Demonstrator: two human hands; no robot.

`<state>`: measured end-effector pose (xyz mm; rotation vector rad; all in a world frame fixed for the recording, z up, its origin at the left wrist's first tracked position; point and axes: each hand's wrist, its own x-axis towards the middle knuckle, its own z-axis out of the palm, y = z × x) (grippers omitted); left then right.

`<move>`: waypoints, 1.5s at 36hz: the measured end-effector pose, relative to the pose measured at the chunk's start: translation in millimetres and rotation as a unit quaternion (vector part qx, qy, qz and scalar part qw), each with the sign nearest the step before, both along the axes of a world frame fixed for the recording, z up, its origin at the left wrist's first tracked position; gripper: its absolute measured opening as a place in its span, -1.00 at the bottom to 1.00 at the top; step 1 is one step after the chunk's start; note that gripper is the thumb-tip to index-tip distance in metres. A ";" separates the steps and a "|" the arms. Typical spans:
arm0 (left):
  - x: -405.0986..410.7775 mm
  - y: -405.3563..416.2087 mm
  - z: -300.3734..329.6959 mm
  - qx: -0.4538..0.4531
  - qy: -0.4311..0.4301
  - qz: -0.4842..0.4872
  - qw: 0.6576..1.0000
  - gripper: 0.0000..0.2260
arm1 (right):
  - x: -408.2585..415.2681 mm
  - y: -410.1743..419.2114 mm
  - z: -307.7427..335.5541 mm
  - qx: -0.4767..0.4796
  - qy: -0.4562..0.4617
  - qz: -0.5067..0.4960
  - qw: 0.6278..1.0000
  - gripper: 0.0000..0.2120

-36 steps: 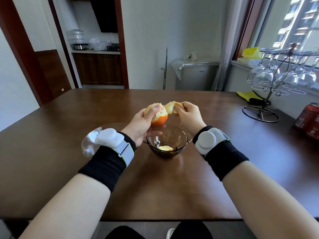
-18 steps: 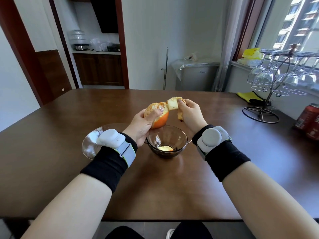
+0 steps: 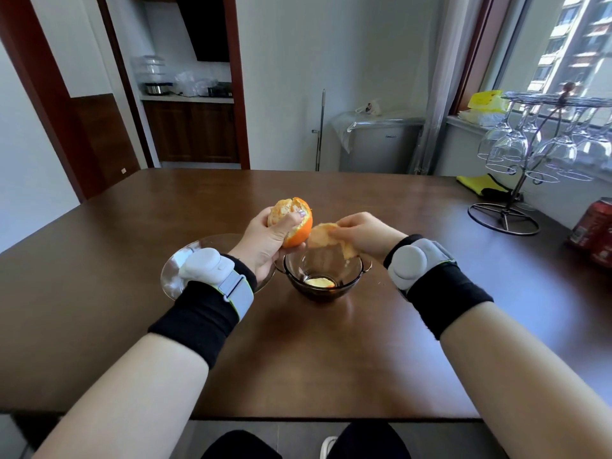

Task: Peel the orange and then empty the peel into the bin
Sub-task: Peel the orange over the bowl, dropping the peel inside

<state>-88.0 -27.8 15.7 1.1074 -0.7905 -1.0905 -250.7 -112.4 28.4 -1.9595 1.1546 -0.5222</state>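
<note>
My left hand (image 3: 268, 241) grips a half-peeled orange (image 3: 299, 226) above the table, its bare segments on top and orange skin below. My right hand (image 3: 364, 231) pinches a torn-off strip of peel (image 3: 326, 238) just over a small dark glass bowl (image 3: 323, 276). One piece of peel (image 3: 319, 282) lies in the bottom of that bowl. No bin is in view.
A clear glass plate (image 3: 185, 263) lies under my left wrist on the brown table (image 3: 298, 352). A wire rack of hanging wine glasses (image 3: 543, 154) and red cans (image 3: 594, 226) stand at the right. A grey cabinet (image 3: 377, 144) stands by the far wall.
The strip of peel has come away from the orange. My right hand has carried it down over the bowl, while my left hand has shifted the orange slightly left and up.
</note>
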 end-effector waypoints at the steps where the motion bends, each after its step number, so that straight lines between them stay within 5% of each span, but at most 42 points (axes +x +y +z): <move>1: -0.6 -1.6 -0.3 0.004 -0.002 0.004 1.000 -0.71 | 1.5 1.8 0.6 -0.009 0.051 0.024 0.998 -0.84; 8: -1.0 -7.4 1.9 0.001 -0.008 0.004 1.000 -0.59 | 3.9 8.3 8.9 -0.019 0.129 0.117 0.984 -0.74; 15: -2.2 -6.0 -0.2 -0.021 -0.075 -0.003 0.997 -0.55 | 7.0 11.8 13.9 -0.023 -0.120 0.012 0.992 -0.65; 26: -10.2 -4.4 0.2 -0.063 -0.196 0.015 0.979 -0.50 | 13.1 16.0 3.0 -0.144 -0.153 0.001 0.978 -0.72; 37: -8.5 -3.4 1.4 -0.083 -0.266 0.001 0.960 -0.53 | 8.9 21.3 11.4 -0.243 -0.063 -0.009 0.968 -0.62; 45: -3.6 -6.8 -1.3 -0.064 -0.217 -0.053 0.973 -0.52 | 8.8 21.1 11.2 -0.197 -0.072 -0.008 0.978 -0.58; 54: 2.8 -2.8 1.1 -0.060 -0.106 -0.136 0.983 -0.44 | 11.0 24.5 11.7 -0.025 -0.201 -0.019 0.979 -0.60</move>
